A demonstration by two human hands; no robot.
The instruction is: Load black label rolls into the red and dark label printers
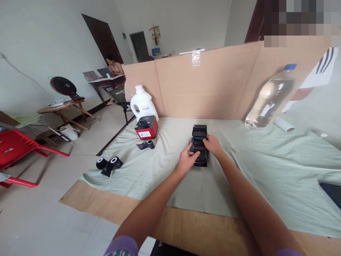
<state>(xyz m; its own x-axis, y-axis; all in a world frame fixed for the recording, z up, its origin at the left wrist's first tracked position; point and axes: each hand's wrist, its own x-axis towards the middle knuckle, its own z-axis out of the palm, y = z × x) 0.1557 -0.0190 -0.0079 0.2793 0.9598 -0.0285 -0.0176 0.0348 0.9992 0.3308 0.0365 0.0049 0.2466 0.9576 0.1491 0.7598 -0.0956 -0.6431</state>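
Observation:
A small black device (199,140), which looks like a portable printer, lies on the cloth with its lid (199,129) raised at the far side. A glossy black strip (201,158) hangs over its near edge. My left hand (187,156) grips the device's left side, its thumb lying on the strip. On the right side, my right hand (211,144) is closed on the device near the lid's hinge, thumb at the inner edge. The undersides of both hands' fingers are partly hidden.
A pale green cloth (170,185) covers the wooden table. Left stand a red-black box (146,128), a white jug (144,103) and black rolls (109,164). Behind rises a cardboard panel (205,89); a large clear bottle (271,97) leans at right, beside a white tube (284,124).

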